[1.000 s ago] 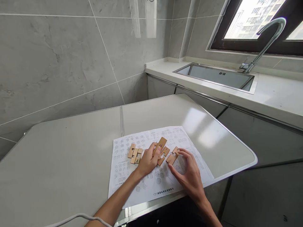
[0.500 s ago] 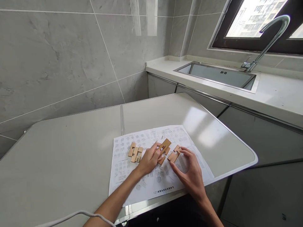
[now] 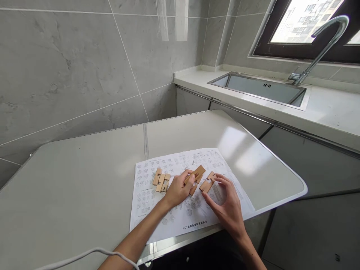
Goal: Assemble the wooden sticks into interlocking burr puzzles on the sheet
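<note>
My left hand [image 3: 179, 189] is closed around notched wooden puzzle pieces [image 3: 199, 171], its thumb over the upper one. A second piece shows partly beneath, crossing it. My right hand [image 3: 227, 200] pinches another notched wooden block [image 3: 207, 182] by its two ends, thumb at the lower end and fingers at the upper; a dark mark shows near its top. The two hands' pieces are close together above a printed sheet [image 3: 194, 213] of small line drawings. Left of my left hand, several loose wooden pieces [image 3: 160, 183] lie side by side on the sheet, one marked with a 3.
The sheet lies on a pale folding table [image 3: 92, 180] with a seam across it. A white cable [image 3: 81, 255] runs along the lower left. Beyond the table's right edge stand a counter [image 3: 332, 108] with a sink [image 3: 258, 88] and a curved faucet [image 3: 323, 52].
My left thumb has shifted up and across the upper piece, which now covers more of the one beneath. My right hand keeps its hold almost unmoved. The view has tilted slightly.
</note>
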Tool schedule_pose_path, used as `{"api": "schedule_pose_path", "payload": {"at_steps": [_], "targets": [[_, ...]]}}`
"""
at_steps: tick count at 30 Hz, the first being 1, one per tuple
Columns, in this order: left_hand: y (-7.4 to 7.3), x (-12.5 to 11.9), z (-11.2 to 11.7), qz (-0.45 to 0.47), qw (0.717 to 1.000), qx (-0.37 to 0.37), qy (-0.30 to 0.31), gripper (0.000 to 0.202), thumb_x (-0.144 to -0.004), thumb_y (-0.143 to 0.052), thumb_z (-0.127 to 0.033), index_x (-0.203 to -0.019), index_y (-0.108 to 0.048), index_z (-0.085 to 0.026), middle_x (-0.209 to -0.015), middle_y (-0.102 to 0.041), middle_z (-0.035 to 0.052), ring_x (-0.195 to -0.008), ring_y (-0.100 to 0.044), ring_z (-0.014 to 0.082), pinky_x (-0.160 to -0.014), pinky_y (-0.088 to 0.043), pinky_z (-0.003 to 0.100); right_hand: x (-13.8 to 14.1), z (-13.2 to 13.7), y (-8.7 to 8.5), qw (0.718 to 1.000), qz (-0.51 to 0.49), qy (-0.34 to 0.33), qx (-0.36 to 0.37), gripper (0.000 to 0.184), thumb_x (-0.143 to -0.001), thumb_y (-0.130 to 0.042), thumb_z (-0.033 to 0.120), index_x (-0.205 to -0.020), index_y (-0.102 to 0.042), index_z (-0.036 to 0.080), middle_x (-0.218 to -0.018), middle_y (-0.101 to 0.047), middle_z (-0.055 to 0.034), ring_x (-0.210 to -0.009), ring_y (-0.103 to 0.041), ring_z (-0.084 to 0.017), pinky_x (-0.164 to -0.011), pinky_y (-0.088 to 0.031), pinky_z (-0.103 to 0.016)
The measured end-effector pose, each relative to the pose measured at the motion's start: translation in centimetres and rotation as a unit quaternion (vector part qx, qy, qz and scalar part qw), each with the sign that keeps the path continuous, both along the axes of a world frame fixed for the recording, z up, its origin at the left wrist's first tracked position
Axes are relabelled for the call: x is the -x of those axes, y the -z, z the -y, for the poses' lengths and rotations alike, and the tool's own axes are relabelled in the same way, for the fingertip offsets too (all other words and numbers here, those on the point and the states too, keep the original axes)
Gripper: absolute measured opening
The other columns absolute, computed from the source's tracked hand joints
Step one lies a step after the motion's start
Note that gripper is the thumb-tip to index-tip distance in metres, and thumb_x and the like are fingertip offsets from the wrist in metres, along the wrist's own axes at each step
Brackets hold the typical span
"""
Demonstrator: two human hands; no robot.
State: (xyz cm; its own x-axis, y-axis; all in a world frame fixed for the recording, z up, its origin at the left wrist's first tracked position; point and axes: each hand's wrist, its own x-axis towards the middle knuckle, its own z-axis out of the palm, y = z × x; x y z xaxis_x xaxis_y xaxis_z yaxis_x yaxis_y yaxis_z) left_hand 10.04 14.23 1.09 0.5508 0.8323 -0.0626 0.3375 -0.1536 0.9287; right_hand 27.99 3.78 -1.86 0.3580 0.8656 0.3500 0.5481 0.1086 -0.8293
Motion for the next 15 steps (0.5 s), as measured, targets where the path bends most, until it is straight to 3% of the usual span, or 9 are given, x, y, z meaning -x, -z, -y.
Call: {"api": "schedule_pose_path", "payload": {"at_steps": [4, 9, 15], "targets": [[0.05, -0.1, -0.02, 0.002, 1.0, -0.013, 0.001, 0.043, -0.108, -0.044, -0.052, -0.114, -0.071, -0.019, -0.086, -0.072, 0.0019, -0.066, -0.057, 0.0152, -0.061, -0.04, 0.026, -0.01, 0.05, -0.01, 0.999, -0.021, -0.028, -0.011, 0.052, -0.093, -0.078, 0.044, -0.138, -0.058, 0.026, -0.149, -0.057, -0.0164, -0.134, -0.06, -0.036, -0.107, -0.058, -0.059], [-0.06, -0.19, 0.04, -0.008, 1.0, -0.023, 0.005, 0.042, -0.109, -0.043, -0.051, -0.114, -0.071, -0.02, -0.084, -0.071, 0.0015, -0.065, -0.056, 0.0149, -0.06, -0.04, 0.026, 0.16, 0.11, 0.29, 0.994, -0.065, -0.082, -0.011, 0.049, -0.096, -0.075, 0.034, -0.141, -0.057, 0.029, -0.156, -0.047, -0.0148, -0.108, -0.073, -0.026, -0.093, -0.068, -0.049], [-0.09, -0.22, 0.11, -0.018, 1.0, -0.022, 0.007, 0.042, -0.109, -0.045, -0.051, -0.115, -0.072, -0.02, -0.081, -0.071, 0.0009, -0.064, -0.056, 0.0147, -0.06, -0.041, 0.026, -0.04, 0.03, 0.59, 0.997, -0.04, -0.063, -0.011, 0.04, -0.098, -0.069, 0.031, -0.137, -0.06, 0.031, -0.157, -0.045, -0.0135, -0.122, -0.067, -0.029, -0.087, -0.069, -0.046]]}}
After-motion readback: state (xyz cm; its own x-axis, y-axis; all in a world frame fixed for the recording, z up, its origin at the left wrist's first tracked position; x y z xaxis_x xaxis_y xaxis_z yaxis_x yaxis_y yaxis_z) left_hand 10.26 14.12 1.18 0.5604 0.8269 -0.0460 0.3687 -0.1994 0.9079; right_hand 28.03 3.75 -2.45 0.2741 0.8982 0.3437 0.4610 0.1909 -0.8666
